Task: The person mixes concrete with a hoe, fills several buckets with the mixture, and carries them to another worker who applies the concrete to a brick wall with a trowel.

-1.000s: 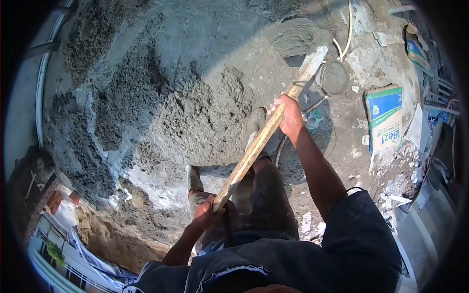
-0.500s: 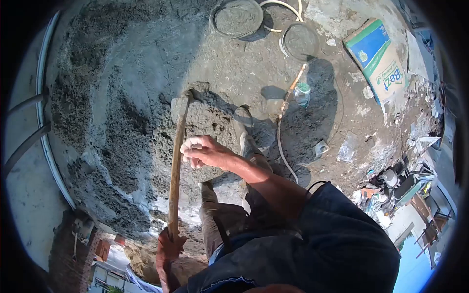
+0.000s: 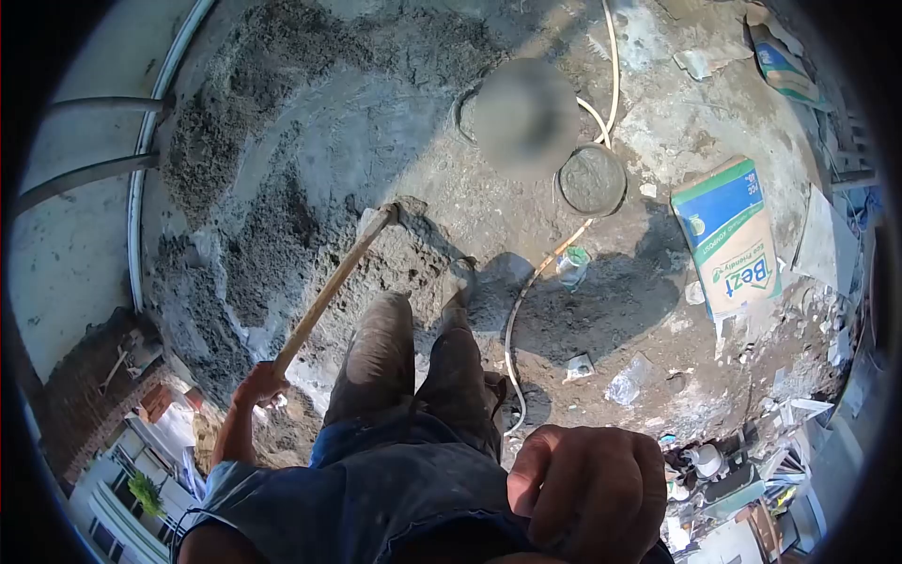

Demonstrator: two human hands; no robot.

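Observation:
My left hand point(image 3: 258, 383) is closed around the lower end of a long wooden handle point(image 3: 324, 296). The handle slants up and right to a tool head point(image 3: 382, 218), which rests on a heap of wet grey mortar point(image 3: 362, 273) in front of my feet. Large and close to the camera at the bottom right, my right hand point(image 3: 592, 489) has its fingers curled, and its palm is hidden. It is apart from the handle.
A bucket point(image 3: 592, 180) stands beyond my feet, with a blurred round patch beside it. A pale hose point(image 3: 513, 348) curves past a plastic cup point(image 3: 572, 268). To the right lie a cement bag point(image 3: 726, 240) and rubble. A metal rail point(image 3: 141, 188) runs along the left.
My right hand has moved from beside the handle to close before the camera. My left hand still holds the handle, which now slants more. The view has shifted.

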